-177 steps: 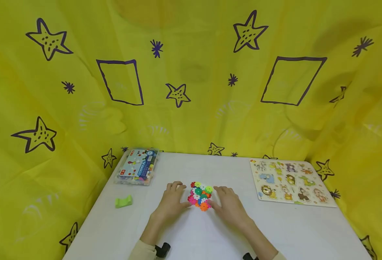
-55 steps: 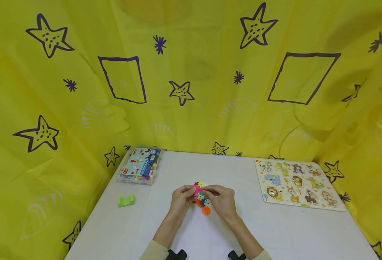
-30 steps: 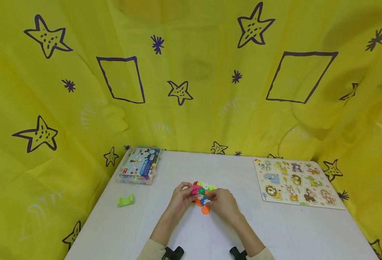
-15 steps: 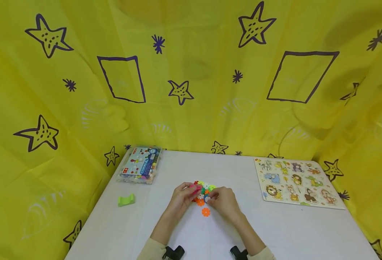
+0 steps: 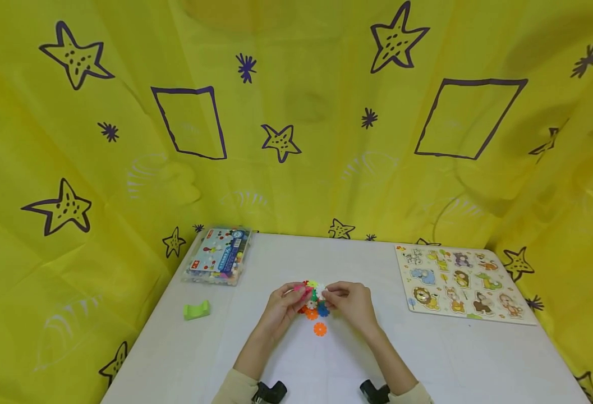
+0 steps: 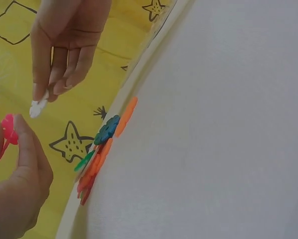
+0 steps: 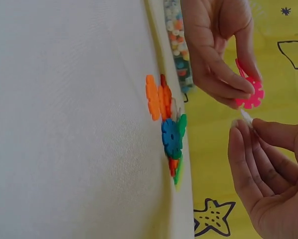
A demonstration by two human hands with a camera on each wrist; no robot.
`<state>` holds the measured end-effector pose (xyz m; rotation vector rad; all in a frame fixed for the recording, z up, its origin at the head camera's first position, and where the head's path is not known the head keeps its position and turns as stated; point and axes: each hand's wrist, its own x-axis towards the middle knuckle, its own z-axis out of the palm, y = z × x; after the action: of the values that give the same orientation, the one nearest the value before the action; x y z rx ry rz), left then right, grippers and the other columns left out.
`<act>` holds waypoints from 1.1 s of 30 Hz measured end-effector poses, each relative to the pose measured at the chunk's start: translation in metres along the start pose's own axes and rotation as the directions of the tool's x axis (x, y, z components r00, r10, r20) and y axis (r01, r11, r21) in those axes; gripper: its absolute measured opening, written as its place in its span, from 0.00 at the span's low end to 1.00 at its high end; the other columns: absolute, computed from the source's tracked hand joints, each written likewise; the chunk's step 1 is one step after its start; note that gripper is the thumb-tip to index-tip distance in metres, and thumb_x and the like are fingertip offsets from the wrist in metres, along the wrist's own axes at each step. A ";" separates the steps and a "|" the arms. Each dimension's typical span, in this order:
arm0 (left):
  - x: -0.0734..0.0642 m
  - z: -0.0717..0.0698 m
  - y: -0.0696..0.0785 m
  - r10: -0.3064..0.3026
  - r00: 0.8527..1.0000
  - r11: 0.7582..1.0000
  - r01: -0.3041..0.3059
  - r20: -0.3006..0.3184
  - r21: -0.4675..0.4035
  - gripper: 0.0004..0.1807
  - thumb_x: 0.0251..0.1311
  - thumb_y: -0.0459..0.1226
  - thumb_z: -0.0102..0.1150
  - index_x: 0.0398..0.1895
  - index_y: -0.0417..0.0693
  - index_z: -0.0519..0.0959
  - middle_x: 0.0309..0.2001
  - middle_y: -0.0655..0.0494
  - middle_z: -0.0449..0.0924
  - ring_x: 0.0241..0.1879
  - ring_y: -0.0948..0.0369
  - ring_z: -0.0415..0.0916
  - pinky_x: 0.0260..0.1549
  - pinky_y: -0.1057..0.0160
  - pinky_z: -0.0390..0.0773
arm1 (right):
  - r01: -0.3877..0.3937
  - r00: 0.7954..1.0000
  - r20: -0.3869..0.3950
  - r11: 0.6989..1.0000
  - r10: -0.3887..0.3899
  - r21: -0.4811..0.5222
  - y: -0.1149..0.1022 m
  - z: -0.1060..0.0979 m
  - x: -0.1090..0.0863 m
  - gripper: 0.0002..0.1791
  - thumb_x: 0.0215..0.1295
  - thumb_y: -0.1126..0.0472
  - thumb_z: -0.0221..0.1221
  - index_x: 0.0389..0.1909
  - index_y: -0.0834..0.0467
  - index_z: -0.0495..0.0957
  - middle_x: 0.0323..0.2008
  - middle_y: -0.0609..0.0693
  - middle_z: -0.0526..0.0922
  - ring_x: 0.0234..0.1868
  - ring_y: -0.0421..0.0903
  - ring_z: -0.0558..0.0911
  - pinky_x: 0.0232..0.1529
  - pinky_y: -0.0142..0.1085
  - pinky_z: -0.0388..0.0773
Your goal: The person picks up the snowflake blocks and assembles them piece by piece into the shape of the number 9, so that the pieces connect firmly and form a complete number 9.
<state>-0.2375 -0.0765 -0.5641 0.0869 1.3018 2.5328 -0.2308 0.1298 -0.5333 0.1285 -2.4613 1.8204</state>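
Observation:
My left hand pinches a pink snowflake disc, and a second pink piece juts from it at an angle. Between the thumb and fingers of my right hand is a white snowflake disc. Both discs are held above the table; they are close, and a small gap shows between them in the left wrist view. Below lies a pile of coloured snowflake discs, with a blue disc on its right side. One orange disc lies apart, nearer my body. My hands partly cover the pile in the head view.
A clear plastic box of colourful pieces stands at the back left of the white table. In front of it lies a light green block. An animal puzzle board lies at the right. Yellow curtain surrounds the table.
Earlier both hands were beside the pile; then pink discs were taken up. My right hand has since picked out a white disc and raised it toward the pink. An orange disc now lies separate.

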 end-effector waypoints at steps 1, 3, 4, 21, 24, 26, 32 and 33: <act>0.000 0.000 0.000 -0.002 1.000 1.000 0.002 -0.004 0.009 0.20 0.77 0.27 0.52 0.63 0.20 0.67 0.51 0.45 0.81 0.51 0.58 0.85 0.59 0.61 0.79 | -0.005 1.000 0.000 1.000 0.005 0.022 -0.001 0.000 0.000 0.06 0.61 0.66 0.74 0.36 0.63 0.89 0.26 0.53 0.88 0.26 0.49 0.90 0.30 0.38 0.87; 0.000 0.001 0.000 -0.006 1.000 0.999 0.007 -0.010 0.034 0.22 0.77 0.29 0.53 0.65 0.19 0.66 0.51 0.46 0.82 0.50 0.59 0.85 0.58 0.62 0.79 | -0.013 1.000 0.000 0.998 0.013 0.065 -0.004 -0.001 0.000 0.06 0.61 0.66 0.73 0.37 0.64 0.89 0.27 0.55 0.89 0.27 0.51 0.90 0.31 0.40 0.87; 0.000 0.002 0.000 -0.008 1.000 0.999 0.008 -0.015 0.046 0.22 0.77 0.30 0.54 0.65 0.19 0.67 0.50 0.47 0.82 0.49 0.60 0.85 0.57 0.62 0.80 | -0.016 1.000 -0.004 0.997 0.016 0.081 -0.005 -0.001 -0.001 0.06 0.61 0.66 0.73 0.37 0.64 0.89 0.27 0.55 0.89 0.27 0.53 0.90 0.32 0.41 0.87; 0.001 -0.001 -0.006 0.009 0.999 0.991 -0.003 -0.049 0.134 0.12 0.74 0.29 0.58 0.52 0.26 0.82 0.43 0.50 0.86 0.42 0.63 0.85 0.48 0.65 0.84 | -0.015 1.000 0.015 0.989 0.013 0.145 -0.010 -0.002 -0.002 0.06 0.63 0.68 0.72 0.37 0.68 0.88 0.28 0.58 0.89 0.28 0.56 0.89 0.33 0.40 0.87; 0.001 -0.002 -0.006 0.016 0.998 0.988 -0.007 -0.059 0.155 0.14 0.72 0.28 0.59 0.54 0.23 0.80 0.44 0.49 0.87 0.42 0.62 0.86 0.47 0.65 0.84 | -0.024 1.000 0.023 0.987 0.020 0.158 -0.011 -0.002 -0.002 0.07 0.63 0.68 0.72 0.38 0.69 0.87 0.28 0.60 0.88 0.29 0.59 0.89 0.32 0.41 0.87; 0.000 -0.003 -0.006 0.026 0.998 0.985 -0.016 -0.053 0.171 0.14 0.72 0.27 0.59 0.55 0.22 0.80 0.44 0.49 0.87 0.42 0.62 0.86 0.47 0.65 0.85 | -0.027 0.999 0.027 0.986 0.023 0.165 -0.012 -0.002 -0.002 0.08 0.63 0.68 0.72 0.38 0.70 0.88 0.28 0.61 0.88 0.29 0.61 0.89 0.32 0.40 0.87; 0.000 -0.003 -0.007 0.030 0.999 0.983 -0.022 -0.044 0.182 0.14 0.71 0.27 0.61 0.53 0.23 0.81 0.42 0.49 0.88 0.39 0.63 0.86 0.46 0.65 0.85 | -0.034 0.999 0.012 0.987 0.033 0.155 -0.010 -0.002 -0.002 0.07 0.62 0.68 0.73 0.38 0.69 0.89 0.28 0.60 0.89 0.26 0.55 0.89 0.32 0.45 0.87; 0.000 -0.002 -0.008 0.027 0.998 0.984 -0.018 -0.050 0.180 0.13 0.71 0.27 0.62 0.52 0.23 0.81 0.41 0.49 0.88 0.39 0.63 0.86 0.45 0.65 0.85 | -0.035 0.999 0.011 0.988 0.034 0.152 -0.009 -0.002 -0.002 0.07 0.62 0.69 0.72 0.37 0.69 0.89 0.28 0.60 0.89 0.26 0.54 0.89 0.32 0.45 0.87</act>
<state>-0.2357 -0.0740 -0.5713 0.0744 1.5555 2.4462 -0.2279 0.1292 -0.5241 0.1037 -2.3426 2.0251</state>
